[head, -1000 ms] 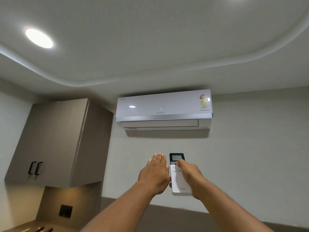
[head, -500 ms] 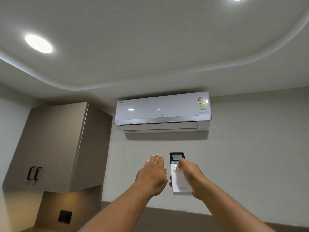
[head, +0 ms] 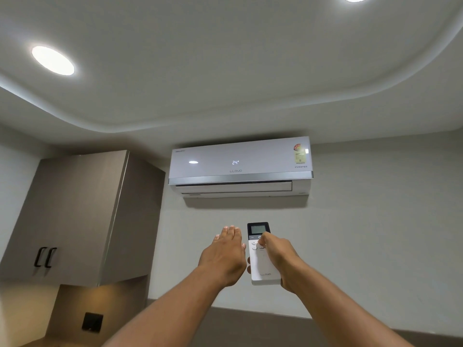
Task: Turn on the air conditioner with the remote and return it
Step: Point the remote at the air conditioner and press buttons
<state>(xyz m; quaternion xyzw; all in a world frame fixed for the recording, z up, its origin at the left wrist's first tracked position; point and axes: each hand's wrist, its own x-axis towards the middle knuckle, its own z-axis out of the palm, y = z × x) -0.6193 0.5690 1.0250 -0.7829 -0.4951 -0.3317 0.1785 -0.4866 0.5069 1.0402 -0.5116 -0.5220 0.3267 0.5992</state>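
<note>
The slim white plastic remote (head: 263,261) stands upright in the right hand (head: 280,259) grip, long axis pointing up at the white wall-mounted air conditioner (head: 240,166) w/ "24" lit, thumb near top buttons; left hand (head: 225,254) flat, empty, just beside.

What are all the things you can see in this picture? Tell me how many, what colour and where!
air conditioner: one, white with a silver strip, high on the wall, showing 24
remote: one, white with a dark screen on top, below the air conditioner
ceiling lights: two, glowing white, one left, one at the top edge
cabinet: one, grey-brown with two black handles, on the left wall
wall socket: one, black, under the cabinet
left hand: one, open and flat, beside the remote
right hand: one, holding the remote, thumb on the buttons
</note>
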